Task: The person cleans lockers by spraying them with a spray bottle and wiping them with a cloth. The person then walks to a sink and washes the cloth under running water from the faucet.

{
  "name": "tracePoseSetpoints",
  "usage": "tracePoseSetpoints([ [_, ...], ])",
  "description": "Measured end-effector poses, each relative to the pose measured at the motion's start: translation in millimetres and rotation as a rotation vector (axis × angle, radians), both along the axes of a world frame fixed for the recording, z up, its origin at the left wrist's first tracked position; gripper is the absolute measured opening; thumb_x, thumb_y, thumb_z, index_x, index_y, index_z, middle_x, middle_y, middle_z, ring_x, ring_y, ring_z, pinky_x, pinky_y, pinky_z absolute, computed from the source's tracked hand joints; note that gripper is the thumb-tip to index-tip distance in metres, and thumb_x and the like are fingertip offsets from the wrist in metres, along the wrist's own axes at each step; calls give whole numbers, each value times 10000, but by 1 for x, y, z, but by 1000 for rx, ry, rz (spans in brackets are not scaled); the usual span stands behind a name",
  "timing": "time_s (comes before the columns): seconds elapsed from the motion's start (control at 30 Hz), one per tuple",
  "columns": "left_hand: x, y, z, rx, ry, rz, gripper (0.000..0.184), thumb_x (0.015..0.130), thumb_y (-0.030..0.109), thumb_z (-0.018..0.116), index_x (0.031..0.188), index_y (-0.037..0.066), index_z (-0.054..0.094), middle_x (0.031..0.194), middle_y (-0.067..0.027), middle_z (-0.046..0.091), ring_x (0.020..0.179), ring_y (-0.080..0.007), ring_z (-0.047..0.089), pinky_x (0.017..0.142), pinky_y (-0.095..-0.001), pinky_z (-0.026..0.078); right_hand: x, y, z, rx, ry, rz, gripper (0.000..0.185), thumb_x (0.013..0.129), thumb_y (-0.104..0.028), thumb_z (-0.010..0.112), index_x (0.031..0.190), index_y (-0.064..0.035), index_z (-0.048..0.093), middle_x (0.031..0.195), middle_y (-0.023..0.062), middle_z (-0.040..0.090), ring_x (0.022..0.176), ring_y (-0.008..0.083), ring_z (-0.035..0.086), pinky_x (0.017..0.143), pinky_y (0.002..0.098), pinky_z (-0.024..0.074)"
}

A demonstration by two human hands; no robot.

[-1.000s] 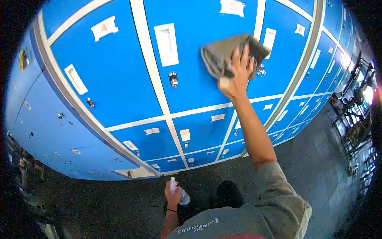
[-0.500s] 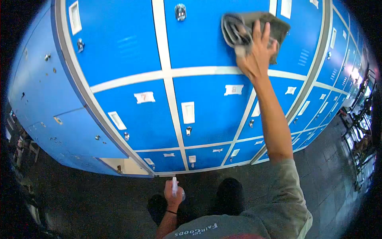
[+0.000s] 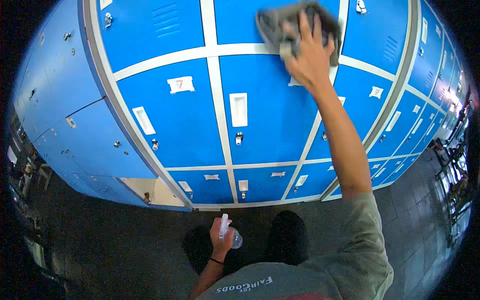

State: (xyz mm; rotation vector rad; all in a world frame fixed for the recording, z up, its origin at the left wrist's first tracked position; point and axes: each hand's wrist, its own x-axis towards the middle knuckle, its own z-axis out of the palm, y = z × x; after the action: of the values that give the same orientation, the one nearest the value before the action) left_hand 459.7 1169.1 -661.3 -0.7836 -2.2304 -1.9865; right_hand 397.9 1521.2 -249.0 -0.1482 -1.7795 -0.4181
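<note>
My right hand [image 3: 311,62] is raised against the blue lockers, its fingers spread over a bunched grey-brown cloth [image 3: 274,24]. The cloth is pressed on the lower part of an upper locker door and overlaps the white rail [image 3: 240,49] beneath it. Motion blurs the cloth a little. Part of the number label on the door below is hidden by my right hand. Low down, near my knees, my left hand [image 3: 218,239] grips a clear spray bottle [image 3: 237,240] with a white trigger head, held upright in front of me.
Blue locker doors with white handles and small metal locks curve across the view, including one numbered 7 [image 3: 181,85]. An open compartment [image 3: 162,192] is at the lower left. Dark floor tiles [image 3: 400,220] and metal racks [image 3: 457,200] lie to the right.
The cloth under my right hand has moved down the lockers, from the upper door onto the white rail. The view has tilted downward. My left hand still holds the spray bottle.
</note>
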Motion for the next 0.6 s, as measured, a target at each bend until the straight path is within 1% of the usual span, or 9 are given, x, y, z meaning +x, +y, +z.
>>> tracePoseSetpoints([
  [0.03, 2, 1, 6, 5, 22, 3, 235, 738, 93, 626, 961, 32, 588, 816, -38, 559, 703, -135, 536, 631, -291, 450, -11, -13, 14, -9, 118, 90, 638, 735, -285, 607, 1359, -323, 477, 1540, 74, 259, 1424, 361, 173, 1055, 664, 140],
  [0.1, 5, 6, 4, 31, 12, 17, 193, 742, 93, 619, 925, 36, 592, 778, -25, 532, 660, -116, 512, 600, -275, 432, -23, -60, 23, -59, 112, 78, 609, 819, -301, 530, 1415, -247, 420, 1545, 143, 228, 1432, 379, 131, 1122, 612, 73],
  [0.13, 4, 10, -3, 49, -23, 28, 192, 745, 97, 620, 926, 38, 593, 779, -22, 528, 660, -114, 509, 600, -273, 429, -41, -62, 8, -9, 82, 98, 650, 732, -283, 602, 1363, -355, 464, 1529, 83, 276, 1429, 356, 156, 1069, 655, 145],
  [0.17, 5, 12, -8, 65, -58, 38, 191, 747, 101, 620, 926, 40, 594, 781, -18, 525, 659, -111, 506, 599, -270, 426, -46, -75, -8, 52, 0, 183, 691, 677, -280, 645, 1343, -359, 479, 1508, 105, 306, 1403, 402, 206, 1075, 657, 171],
  [0.2, 8, 15, -6, 74, -55, 40, 188, 750, 102, 620, 926, 41, 595, 779, -16, 521, 656, -109, 504, 597, -267, 425, -50, -84, -32, 66, -102, 236, 711, 668, -266, 669, 1345, -365, 475, 1511, 89, 310, 1409, 387, 207, 1091, 637, 173],
  [0.27, 9, 18, 1, 87, -41, 40, 184, 754, 106, 618, 926, 45, 597, 774, -11, 513, 652, -104, 498, 593, -262, 421, -43, -89, -86, -26, -307, 388, 695, 712, -287, 662, 1363, -402, 447, 1542, 42, 267, 1389, 343, 292, 1006, 645, 299],
  [0.43, 14, 5, 5, 63, -67, 30, 185, 755, 85, 614, 932, 32, 602, 773, -6, 503, 641, -91, 476, 583, -255, 409, 9, -36, -142, -337, -641, 128, 733, 659, -335, 683, 1354, -397, 457, 1537, 39, 275, 1386, 345, 294, 993, 677, 277],
  [0.53, 20, -1, 9, 3, -10, 55, 185, 762, 71, 603, 940, 21, 602, 790, -12, 501, 644, -97, 474, 586, -258, 409, 2, -42, -128, -180, -260, 98, 794, 629, -330, 725, 1368, -381, 441, 1539, 3, 265, 1386, 303, 297, 1006, 667, 289],
  [0.6, 17, -3, 2, -54, -29, 33, 189, 764, 63, 598, 947, 17, 603, 806, -21, 504, 657, -104, 485, 595, -262, 415, -8, -59, -135, -171, -262, 174, 806, 628, -310, 727, 1374, -387, 431, 1537, -13, 267, 1410, 287, 252, 1049, 644, 267],
])
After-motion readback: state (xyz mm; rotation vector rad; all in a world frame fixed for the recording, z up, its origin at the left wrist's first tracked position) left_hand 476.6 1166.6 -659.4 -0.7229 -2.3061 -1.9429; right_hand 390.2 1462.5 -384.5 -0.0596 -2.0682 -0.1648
